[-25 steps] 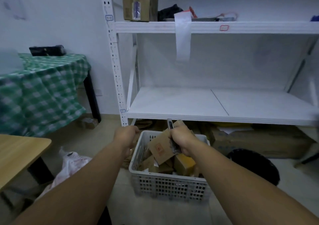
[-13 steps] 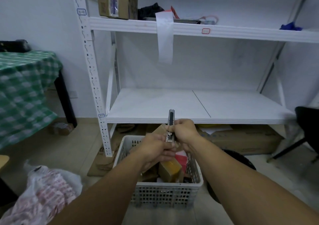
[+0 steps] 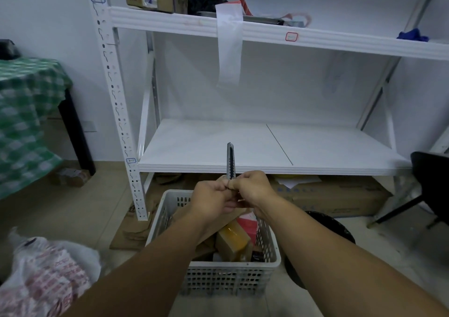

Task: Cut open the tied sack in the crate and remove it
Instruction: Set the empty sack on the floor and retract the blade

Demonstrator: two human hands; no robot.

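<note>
Both hands (image 3: 233,195) apparently around upright knife (image 3: 230,160)

I see a pale tiled floor (image 3: 80,217) carrying most of what is here. A white perforated crate (image 3: 230,277) stands on it, just in front of the white metal shelving unit (image 3: 121,112). Flattened cardboard (image 3: 126,234) lies on the tiles at the foot of the shelving's left post, beside the crate. A white plastic bag with red print (image 3: 46,280) sits at lower left. A round black bin (image 3: 332,226) rests just right of the crate, and a long cardboard box (image 3: 340,197) lies under the lowest shelf board (image 3: 218,146), which is bare. A small carton (image 3: 70,177) sits near the dark leg of the table with the green checked cloth (image 3: 21,112).
</note>
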